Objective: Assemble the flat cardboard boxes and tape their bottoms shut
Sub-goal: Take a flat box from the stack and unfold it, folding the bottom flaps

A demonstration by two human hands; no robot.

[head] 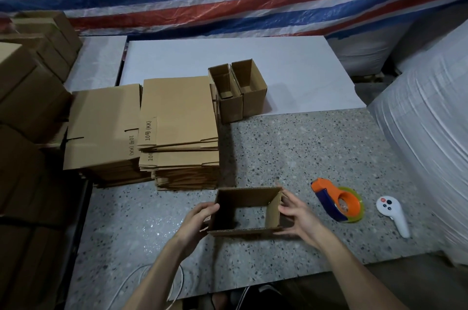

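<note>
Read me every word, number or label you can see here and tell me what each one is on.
"10 (KK)", with a blurred character after 10: left flat-box stack.
Same print: right flat-box stack.
"10", rest hidden: a lower sheet there.
Nothing else readable.

- Open box (247,208): we cannot see its lower flaps. Its outer side faces lie behind the left hand (200,218) and the right hand (296,216).
- Stacked cartons (22,107): cut off by the left edge, dim and blurred.
- Flat boxes (177,112): we can read the print on the lower sheets only in part.
- White cable (126,284): partly behind a forearm, cut off by the bottom edge.
- White bundles (430,132): cut off by the right edge.
</note>
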